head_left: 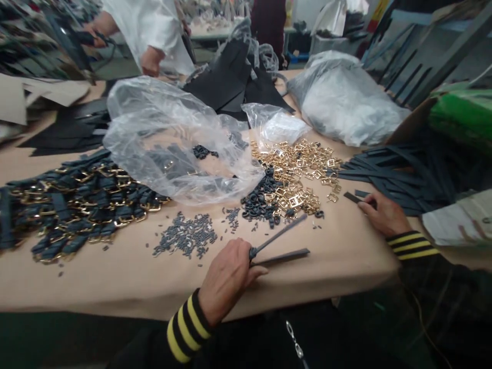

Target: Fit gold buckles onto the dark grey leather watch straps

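My left hand [228,277] is closed over the front edge of the table, round a dark strap [282,234] whose two ends stick out to the right, spread apart. A small dark loop sits on the strap right at my fingers. At the right, my right hand [386,212] pinches the end of a short dark strip [352,198] lying near the table top. Between and beyond my hands lie a heap of gold buckles [295,179] and a pile of dark loops [257,202]. Tiny dark pieces [188,233] are scattered to the left of them.
Finished-looking buckled straps [84,205] are heaped on the left. Behind lie a clear plastic bag [154,113], black sheets [223,77] and a full white bag [346,102]. Long dark strips [392,171] lie on the right. A co-worker in a white sleeve [149,25] stands across the table.
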`<control>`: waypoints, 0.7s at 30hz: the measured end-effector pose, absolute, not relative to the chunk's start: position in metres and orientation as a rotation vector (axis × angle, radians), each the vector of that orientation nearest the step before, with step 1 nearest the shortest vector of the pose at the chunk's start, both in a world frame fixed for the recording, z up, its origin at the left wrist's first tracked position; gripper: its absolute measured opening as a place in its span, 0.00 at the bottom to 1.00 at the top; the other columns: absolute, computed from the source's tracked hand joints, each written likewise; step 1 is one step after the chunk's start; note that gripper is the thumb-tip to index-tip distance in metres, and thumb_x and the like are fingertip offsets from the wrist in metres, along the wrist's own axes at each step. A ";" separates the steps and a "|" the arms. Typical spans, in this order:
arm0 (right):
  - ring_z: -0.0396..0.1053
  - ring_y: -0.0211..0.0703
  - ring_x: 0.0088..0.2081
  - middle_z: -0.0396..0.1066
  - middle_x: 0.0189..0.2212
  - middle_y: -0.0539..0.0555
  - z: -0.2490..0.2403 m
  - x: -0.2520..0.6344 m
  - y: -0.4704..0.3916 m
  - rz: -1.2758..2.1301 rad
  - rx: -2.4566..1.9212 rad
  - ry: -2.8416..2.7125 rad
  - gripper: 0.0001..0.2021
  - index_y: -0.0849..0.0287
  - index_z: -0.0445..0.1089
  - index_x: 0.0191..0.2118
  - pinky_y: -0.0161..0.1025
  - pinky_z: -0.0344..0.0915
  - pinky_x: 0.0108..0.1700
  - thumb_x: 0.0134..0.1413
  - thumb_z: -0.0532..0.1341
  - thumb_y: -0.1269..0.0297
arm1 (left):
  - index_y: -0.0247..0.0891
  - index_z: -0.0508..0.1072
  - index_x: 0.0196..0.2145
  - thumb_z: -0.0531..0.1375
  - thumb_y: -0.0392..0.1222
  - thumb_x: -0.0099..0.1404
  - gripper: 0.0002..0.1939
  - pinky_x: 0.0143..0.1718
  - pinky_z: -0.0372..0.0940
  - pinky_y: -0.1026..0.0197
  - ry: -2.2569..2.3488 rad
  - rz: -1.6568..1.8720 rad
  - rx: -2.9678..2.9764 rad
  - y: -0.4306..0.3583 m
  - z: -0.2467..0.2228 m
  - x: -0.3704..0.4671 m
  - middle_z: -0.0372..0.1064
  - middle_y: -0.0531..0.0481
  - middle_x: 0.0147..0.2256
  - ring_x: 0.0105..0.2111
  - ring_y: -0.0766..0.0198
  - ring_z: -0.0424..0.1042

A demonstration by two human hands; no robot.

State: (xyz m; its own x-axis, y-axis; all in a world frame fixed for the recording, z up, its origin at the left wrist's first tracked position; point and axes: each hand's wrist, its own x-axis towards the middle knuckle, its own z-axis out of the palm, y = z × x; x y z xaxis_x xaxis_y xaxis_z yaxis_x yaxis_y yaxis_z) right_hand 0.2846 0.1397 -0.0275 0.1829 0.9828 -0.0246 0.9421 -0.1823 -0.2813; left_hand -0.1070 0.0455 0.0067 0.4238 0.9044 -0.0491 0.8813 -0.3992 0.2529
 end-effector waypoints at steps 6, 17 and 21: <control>0.64 0.47 0.31 0.66 0.29 0.57 -0.030 0.289 0.138 0.302 -2.243 -1.864 0.07 0.56 0.58 0.32 0.39 0.56 0.33 0.51 0.54 0.58 | 0.37 0.61 0.37 0.56 0.36 0.57 0.09 0.31 0.64 0.58 1.431 -0.079 2.539 0.026 -0.006 -0.103 0.63 0.45 0.36 0.35 0.57 0.65; 0.68 0.50 0.27 0.69 0.24 0.58 -0.012 0.278 0.139 0.464 -2.351 -1.615 0.06 0.52 0.56 0.28 0.43 0.59 0.32 0.44 0.56 0.59 | 0.35 0.62 0.37 0.49 0.50 0.61 0.15 0.38 0.63 0.54 2.823 0.733 2.080 0.151 0.118 -0.276 0.66 0.49 0.34 0.37 0.57 0.69; 0.67 0.45 0.22 0.69 0.22 0.55 0.007 0.251 0.128 0.644 -2.057 -1.833 0.06 0.53 0.58 0.28 0.42 0.60 0.29 0.48 0.53 0.58 | 0.31 0.58 0.28 0.48 0.50 0.60 0.17 0.39 0.63 0.45 3.174 0.336 1.590 0.208 0.137 -0.345 0.63 0.46 0.43 0.48 0.44 0.64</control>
